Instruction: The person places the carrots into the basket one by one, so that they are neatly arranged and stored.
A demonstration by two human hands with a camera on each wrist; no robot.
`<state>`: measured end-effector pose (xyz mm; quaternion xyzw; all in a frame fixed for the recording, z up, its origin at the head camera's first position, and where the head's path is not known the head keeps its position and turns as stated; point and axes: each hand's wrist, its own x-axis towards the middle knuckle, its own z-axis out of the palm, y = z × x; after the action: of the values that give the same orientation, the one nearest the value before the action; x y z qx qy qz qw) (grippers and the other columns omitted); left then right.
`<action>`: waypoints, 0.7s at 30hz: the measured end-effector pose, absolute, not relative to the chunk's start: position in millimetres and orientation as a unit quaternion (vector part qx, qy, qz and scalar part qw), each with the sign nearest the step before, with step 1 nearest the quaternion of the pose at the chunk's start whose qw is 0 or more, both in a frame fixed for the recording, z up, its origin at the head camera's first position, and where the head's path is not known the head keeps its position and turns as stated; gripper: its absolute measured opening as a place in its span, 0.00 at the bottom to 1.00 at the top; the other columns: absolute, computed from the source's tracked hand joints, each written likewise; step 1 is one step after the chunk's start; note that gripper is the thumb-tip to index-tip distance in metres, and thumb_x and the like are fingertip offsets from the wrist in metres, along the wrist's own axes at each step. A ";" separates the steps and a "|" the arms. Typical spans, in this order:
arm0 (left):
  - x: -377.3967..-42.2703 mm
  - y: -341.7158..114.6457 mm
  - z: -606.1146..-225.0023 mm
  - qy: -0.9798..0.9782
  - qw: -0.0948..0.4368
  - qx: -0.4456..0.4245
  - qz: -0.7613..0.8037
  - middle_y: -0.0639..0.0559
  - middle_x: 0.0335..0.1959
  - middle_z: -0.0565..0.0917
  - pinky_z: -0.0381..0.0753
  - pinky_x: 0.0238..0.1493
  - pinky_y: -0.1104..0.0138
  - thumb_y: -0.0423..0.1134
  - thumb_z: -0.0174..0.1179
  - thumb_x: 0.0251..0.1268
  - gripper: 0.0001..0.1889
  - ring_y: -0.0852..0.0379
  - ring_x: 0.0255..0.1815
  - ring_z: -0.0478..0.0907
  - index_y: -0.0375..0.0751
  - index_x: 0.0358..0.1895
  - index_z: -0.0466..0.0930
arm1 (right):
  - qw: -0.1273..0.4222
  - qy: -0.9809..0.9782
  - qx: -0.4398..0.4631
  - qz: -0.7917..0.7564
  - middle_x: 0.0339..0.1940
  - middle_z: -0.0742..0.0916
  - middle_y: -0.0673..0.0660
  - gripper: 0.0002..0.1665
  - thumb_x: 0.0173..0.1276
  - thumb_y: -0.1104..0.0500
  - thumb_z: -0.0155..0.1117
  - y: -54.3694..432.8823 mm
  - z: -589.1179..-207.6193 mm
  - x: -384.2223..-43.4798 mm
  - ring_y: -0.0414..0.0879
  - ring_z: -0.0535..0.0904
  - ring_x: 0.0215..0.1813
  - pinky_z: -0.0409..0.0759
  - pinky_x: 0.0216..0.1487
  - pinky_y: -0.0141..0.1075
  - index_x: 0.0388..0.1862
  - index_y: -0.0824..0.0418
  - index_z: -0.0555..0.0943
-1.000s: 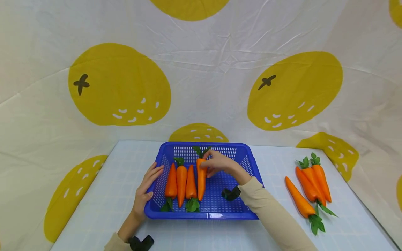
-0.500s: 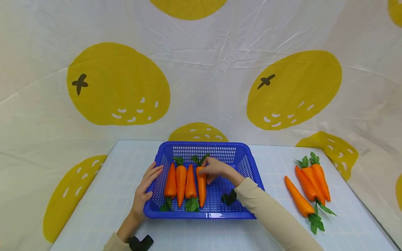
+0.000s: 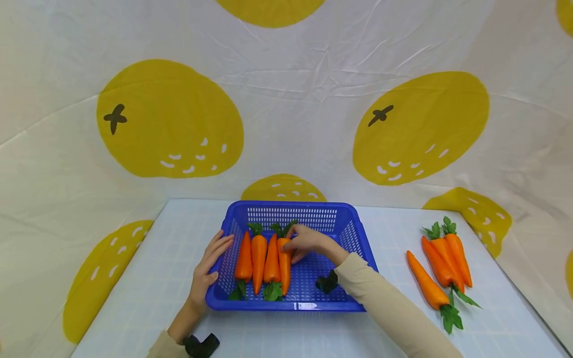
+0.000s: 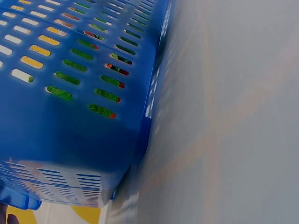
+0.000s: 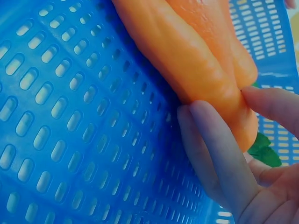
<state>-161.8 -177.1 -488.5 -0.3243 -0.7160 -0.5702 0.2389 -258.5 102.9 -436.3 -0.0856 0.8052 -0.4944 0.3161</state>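
I counted eight carrots (image 3: 258, 258) in all, half of them inside one blue plastic basket (image 3: 250, 305) on the pale checked desk (image 3: 130, 318). Those four lay side by side at the basket's left, the first and third with leaves toward the person, the second and fourth with leaves toward the back. The right hand (image 3: 309, 242) had pinched the fourth carrot (image 3: 284, 271) close to its leafy end, fingertips set on either side of it, and that carrot touched the third. The left hand (image 3: 208, 258) rested on the basket's left rim, fingers extended rather than wrapped. Over to the right, three carrots (image 3: 456, 258) were bunched together and a single carrot (image 3: 427, 282) lay just beside them. There were two beige sleeves (image 3: 394, 303) and two black wrist devices (image 3: 202, 346), one at each wrist. Behind hung a whitish backdrop (image 3: 295, 114) with eight yellow fruit prints (image 3: 170, 129), counting those cut off. A pale strip showed on the basket's near rim; label or glare, I couldn't tell.
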 end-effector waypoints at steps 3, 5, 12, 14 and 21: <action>-162.0 -177.3 -488.8 -0.716 0.238 -0.323 -0.571 0.29 0.68 0.68 0.44 0.75 0.64 0.34 0.39 0.63 0.29 0.35 0.77 0.48 0.23 0.66 0.68 | 0.316 0.806 -0.087 -0.493 0.34 0.84 0.64 0.22 0.64 0.62 0.68 103.0 -436.9 -259.0 0.48 0.84 0.23 0.85 0.35 0.44 0.52 0.67 0.70; -162.3 -177.2 -489.0 -0.715 0.239 -0.325 -0.571 0.29 0.68 0.68 0.44 0.75 0.63 0.33 0.39 0.63 0.29 0.34 0.77 0.48 0.23 0.66 0.68 | 0.316 0.807 -0.093 -0.490 0.34 0.84 0.64 0.22 0.64 0.62 0.69 103.4 -437.2 -259.5 0.49 0.84 0.23 0.85 0.35 0.44 0.52 0.67 0.70; -162.1 -177.4 -488.5 -0.719 0.237 -0.320 -0.569 0.30 0.69 0.68 0.45 0.75 0.64 0.34 0.39 0.63 0.29 0.35 0.77 0.48 0.24 0.67 0.68 | 0.299 0.836 -0.131 -0.441 0.35 0.86 0.66 0.28 0.66 0.57 0.68 110.5 -425.7 -262.1 0.59 0.86 0.30 0.85 0.36 0.47 0.58 0.69 0.70; -162.0 -177.5 -488.7 -0.719 0.236 -0.320 -0.570 0.30 0.69 0.68 0.45 0.75 0.65 0.34 0.39 0.63 0.29 0.35 0.77 0.48 0.24 0.67 0.68 | 0.285 0.847 -0.147 -0.424 0.36 0.85 0.66 0.27 0.66 0.56 0.66 113.6 -422.2 -262.8 0.61 0.86 0.31 0.85 0.35 0.48 0.58 0.69 0.71; -161.6 -178.0 -490.1 -0.717 0.236 -0.320 -0.573 0.30 0.69 0.68 0.45 0.75 0.65 0.34 0.40 0.63 0.29 0.36 0.77 0.48 0.24 0.67 0.68 | 0.240 0.868 -0.198 -0.388 0.37 0.85 0.66 0.20 0.69 0.52 0.64 121.5 -411.5 -263.4 0.63 0.85 0.35 0.85 0.36 0.49 0.53 0.65 0.76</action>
<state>-161.6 -178.0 -490.1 -0.3196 -0.7172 -0.5728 0.2356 -263.4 121.5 -411.5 -0.1979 0.8676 -0.3877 0.2405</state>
